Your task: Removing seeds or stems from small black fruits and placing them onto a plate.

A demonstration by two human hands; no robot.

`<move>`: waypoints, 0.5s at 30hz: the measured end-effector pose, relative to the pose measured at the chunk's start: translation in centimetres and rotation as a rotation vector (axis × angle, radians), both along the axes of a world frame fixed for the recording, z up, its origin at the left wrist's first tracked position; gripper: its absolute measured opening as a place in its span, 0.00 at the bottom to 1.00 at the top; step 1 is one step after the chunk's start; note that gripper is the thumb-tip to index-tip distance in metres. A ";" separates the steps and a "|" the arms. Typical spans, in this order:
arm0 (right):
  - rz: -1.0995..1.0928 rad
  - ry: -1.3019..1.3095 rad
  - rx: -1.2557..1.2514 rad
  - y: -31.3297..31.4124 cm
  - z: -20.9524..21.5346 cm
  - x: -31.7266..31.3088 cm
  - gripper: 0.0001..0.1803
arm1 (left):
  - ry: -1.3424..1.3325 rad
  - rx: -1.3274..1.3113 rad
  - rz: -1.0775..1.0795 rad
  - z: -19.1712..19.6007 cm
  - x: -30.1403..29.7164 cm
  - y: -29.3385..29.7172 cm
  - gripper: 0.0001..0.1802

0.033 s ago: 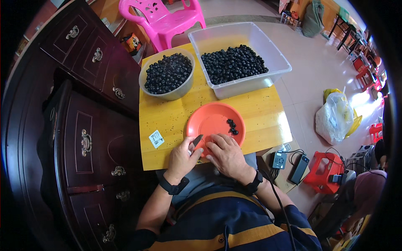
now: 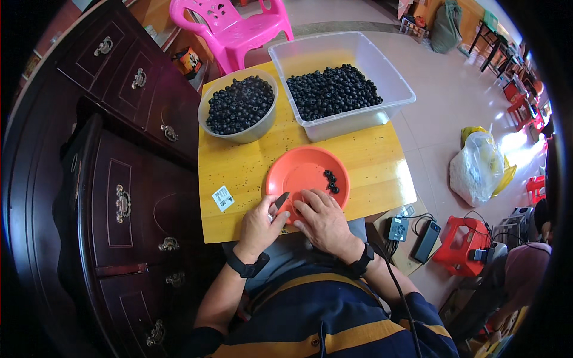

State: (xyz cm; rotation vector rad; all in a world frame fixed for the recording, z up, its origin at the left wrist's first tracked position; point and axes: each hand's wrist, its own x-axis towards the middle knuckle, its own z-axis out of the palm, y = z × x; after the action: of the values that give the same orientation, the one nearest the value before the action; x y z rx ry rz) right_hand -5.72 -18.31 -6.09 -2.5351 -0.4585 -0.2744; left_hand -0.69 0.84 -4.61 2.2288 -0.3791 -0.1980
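My left hand (image 2: 259,225) is closed around a small knife (image 2: 282,200), its dark blade pointing up and away over the near left rim of an orange plastic dish (image 2: 285,164). Across the dish's near right edge rests my right hand (image 2: 325,222), its fingers slightly apart and bent down into the dish. Nothing shows between those fingers, though their undersides are hidden. Several small black round parts (image 2: 332,181) with holes lie in the dish's right side. Beyond it stand a round translucent tub (image 2: 243,136) and a rectangular clear bin (image 2: 364,119), both holding heaps of similar black parts.
Dark crumbs and a white label (image 2: 223,198) lie on the yellow table (image 2: 239,173). A dark wooden cabinet (image 2: 134,197) closes off the left. Behind is a pink chair (image 2: 248,33). To the right are a red stool (image 2: 462,247), black power adapters (image 2: 426,241) and a stuffed plastic bag (image 2: 477,164).
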 end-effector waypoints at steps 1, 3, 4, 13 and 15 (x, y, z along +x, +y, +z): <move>-0.028 -0.018 -0.011 0.1 0.0 0.0 0.21 | -0.010 -0.015 0.000 -0.1 0.0 -0.1 0.19; -0.056 -0.038 -0.021 0.2 0.1 0.1 0.21 | -0.022 -0.029 0.000 -0.2 0.0 0.0 0.19; -0.016 -0.023 -0.040 0.3 0.1 0.1 0.20 | -0.015 -0.045 0.002 -0.5 0.1 0.1 0.19; 0.080 -0.049 -0.047 -0.5 -0.9 -0.5 0.12 | 0.020 -0.034 0.006 0.0 -0.1 -0.2 0.18; 0.091 -0.076 -0.046 -0.4 -1.1 -0.2 0.12 | 0.032 -0.009 0.014 -0.1 -0.1 -0.1 0.18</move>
State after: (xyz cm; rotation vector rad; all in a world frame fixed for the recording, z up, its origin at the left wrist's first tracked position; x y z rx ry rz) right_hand -5.89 -18.75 -7.18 -2.5472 -0.6138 -0.3298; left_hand -0.79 0.71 -4.74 2.2161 -0.3465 -0.2244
